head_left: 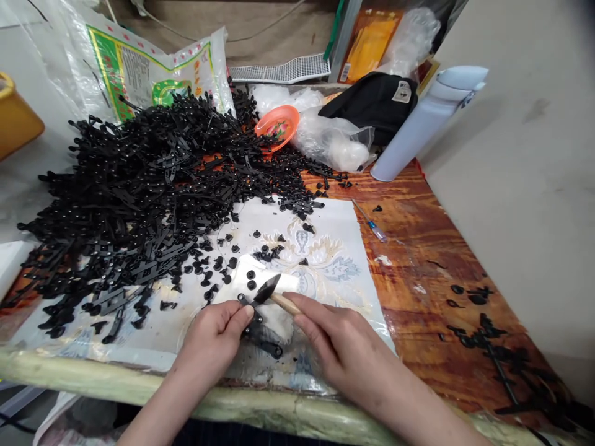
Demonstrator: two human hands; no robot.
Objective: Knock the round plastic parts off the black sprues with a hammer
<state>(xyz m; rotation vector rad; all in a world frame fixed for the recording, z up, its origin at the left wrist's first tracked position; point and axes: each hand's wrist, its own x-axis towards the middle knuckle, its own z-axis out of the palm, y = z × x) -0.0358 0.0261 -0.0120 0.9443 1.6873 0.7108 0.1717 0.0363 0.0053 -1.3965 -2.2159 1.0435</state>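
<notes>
My right hand [332, 337] is wrapped round the wooden handle of a small knife [268, 288], whose dark, pointed blade slants up and left. Between the thumb and fingers of my left hand [218, 331] is a black plastic part [264, 344], a narrow strip with round ends. The blade lies close to the part's upper end; whether they touch I cannot tell. Just above the blade, two small round black pieces [251, 280] rest on the patterned white cloth [334, 248]. My fingers cover some of the strip.
A large heap of similar black parts [153, 173] spreads over the left and back. An orange plate [277, 127] leans there. A screwdriver [374, 228], a pale bottle [427, 124] and scattered black pieces [483, 337] are on the right. A padded edge [106, 381] runs along the front.
</notes>
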